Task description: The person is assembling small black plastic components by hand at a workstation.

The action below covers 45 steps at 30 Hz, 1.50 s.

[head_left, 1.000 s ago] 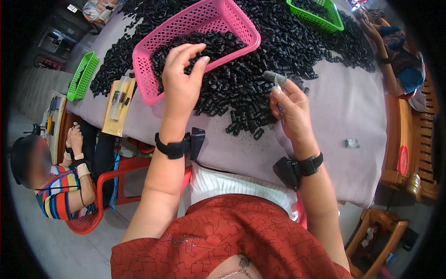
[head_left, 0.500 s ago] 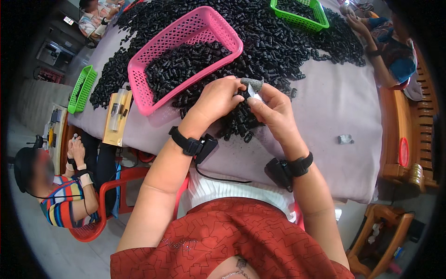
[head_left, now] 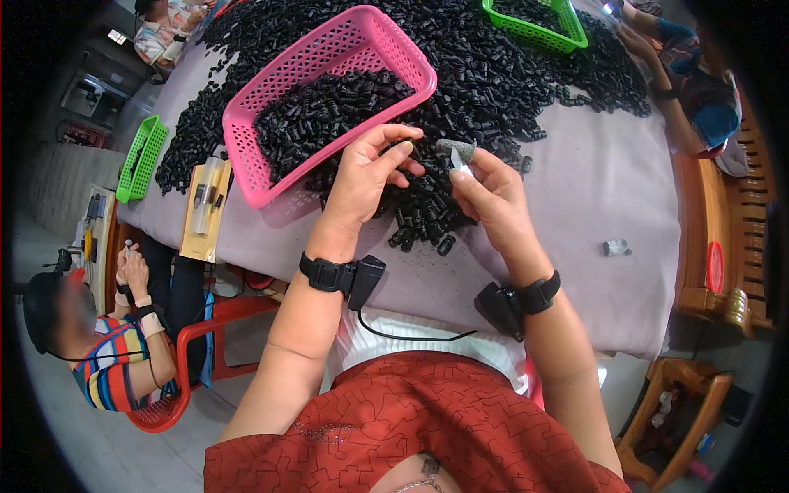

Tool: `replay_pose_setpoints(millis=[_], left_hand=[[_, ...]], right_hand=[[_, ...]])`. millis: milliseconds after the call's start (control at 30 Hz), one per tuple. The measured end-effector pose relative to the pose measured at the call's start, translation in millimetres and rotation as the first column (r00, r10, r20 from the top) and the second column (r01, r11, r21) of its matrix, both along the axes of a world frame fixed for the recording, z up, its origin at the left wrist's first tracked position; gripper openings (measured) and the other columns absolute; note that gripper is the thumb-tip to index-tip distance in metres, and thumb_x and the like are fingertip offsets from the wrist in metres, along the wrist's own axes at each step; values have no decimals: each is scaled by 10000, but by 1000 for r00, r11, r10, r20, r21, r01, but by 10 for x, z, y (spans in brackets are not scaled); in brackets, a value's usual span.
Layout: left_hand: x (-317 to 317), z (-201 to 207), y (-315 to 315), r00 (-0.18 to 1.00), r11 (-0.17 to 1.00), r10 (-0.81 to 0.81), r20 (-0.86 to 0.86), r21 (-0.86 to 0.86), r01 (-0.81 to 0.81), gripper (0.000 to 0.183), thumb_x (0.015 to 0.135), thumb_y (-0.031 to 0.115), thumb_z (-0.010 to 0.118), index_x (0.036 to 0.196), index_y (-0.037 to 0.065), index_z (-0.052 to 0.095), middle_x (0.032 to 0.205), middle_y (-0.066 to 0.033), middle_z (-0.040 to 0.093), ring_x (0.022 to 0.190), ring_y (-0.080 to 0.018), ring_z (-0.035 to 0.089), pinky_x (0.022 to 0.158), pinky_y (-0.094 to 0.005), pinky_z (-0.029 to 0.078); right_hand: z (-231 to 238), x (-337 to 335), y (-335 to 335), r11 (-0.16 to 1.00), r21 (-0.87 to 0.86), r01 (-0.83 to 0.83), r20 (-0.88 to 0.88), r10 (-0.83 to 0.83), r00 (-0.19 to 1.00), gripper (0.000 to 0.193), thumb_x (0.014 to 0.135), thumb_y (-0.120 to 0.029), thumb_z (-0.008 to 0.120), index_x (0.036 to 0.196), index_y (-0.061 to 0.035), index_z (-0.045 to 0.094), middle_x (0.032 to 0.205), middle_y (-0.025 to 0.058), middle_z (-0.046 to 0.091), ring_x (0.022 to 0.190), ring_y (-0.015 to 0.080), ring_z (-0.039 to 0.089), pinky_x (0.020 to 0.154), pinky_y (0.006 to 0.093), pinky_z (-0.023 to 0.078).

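On the grey-covered surface (head_left: 579, 185): small black pieces (head_left: 423, 220) lie heaped and spilling toward the near side, with more inside the pink basket (head_left: 243, 168).
Left hand (head_left: 366, 174): curved above the near spill, thumb close to the index finger; I cannot tell whether a piece sits between them.
Right hand (head_left: 500, 201): grasping a pale blade-like tool (head_left: 459, 164) between thumb and fingers, a grey sleeve (head_left: 457, 149) over 1 fingertip, near the left hand but apart.
Blade step: probably working on single pieces, 1 at a time.
Next pinch: likely calls for a firm hold on 1 piece, left fingertips clear of the edge.
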<state>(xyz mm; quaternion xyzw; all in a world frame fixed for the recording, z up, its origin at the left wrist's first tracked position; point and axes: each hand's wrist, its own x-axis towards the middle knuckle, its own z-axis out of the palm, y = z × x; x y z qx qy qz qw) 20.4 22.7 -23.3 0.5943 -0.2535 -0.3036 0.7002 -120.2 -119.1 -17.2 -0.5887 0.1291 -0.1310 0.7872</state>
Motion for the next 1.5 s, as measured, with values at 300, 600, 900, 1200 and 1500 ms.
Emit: replay_pose_setpoints(millis=[300,600,900,1200,1500], left_hand=[[13,-107,15,919,970,-157,-362,-232,75,249,928,119,626,1152,22,581,925,-104,684,738,-135,675,657,-228,569],[-57,-78,-15,874,945,-277,-398,-279,172,346,914,102,639,1237,36,531,969,-93,676,759,-122,672,692,-238,577],[-36,-105,-2,803,907,-381,-458,-353,229,400,934,124,615,1302,28,491,963,-60,651,758,-93,642,687,-206,554],[-50,-105,-12,806,903,-392,-445,-354,243,377,947,134,596,1297,34,500,971,-56,645,759,-92,638,692,-211,554],[-29,-144,-6,798,888,-423,-430,-374,269,390,943,130,600,1304,23,497,1013,-47,656,765,-86,646,700,-217,559]], right_hand=[[53,-14,26,997,26,-78,37,77,996,416,909,-124,637,1293,-22,512,761,-41,559,593,9,448,495,173,321],[59,-45,33,969,14,-248,4,248,969,531,878,-116,668,1359,-50,452,863,-13,634,605,9,441,503,171,334],[82,-48,47,966,1,-258,6,258,966,524,880,-108,665,1358,-55,459,916,-4,658,614,9,460,502,169,342],[73,-41,49,970,13,-244,1,244,970,517,885,-104,662,1361,-66,463,940,3,671,635,7,478,501,167,346],[66,-48,33,966,11,-258,24,257,966,506,884,-119,662,1352,-70,476,912,-9,655,658,12,495,519,160,356]])
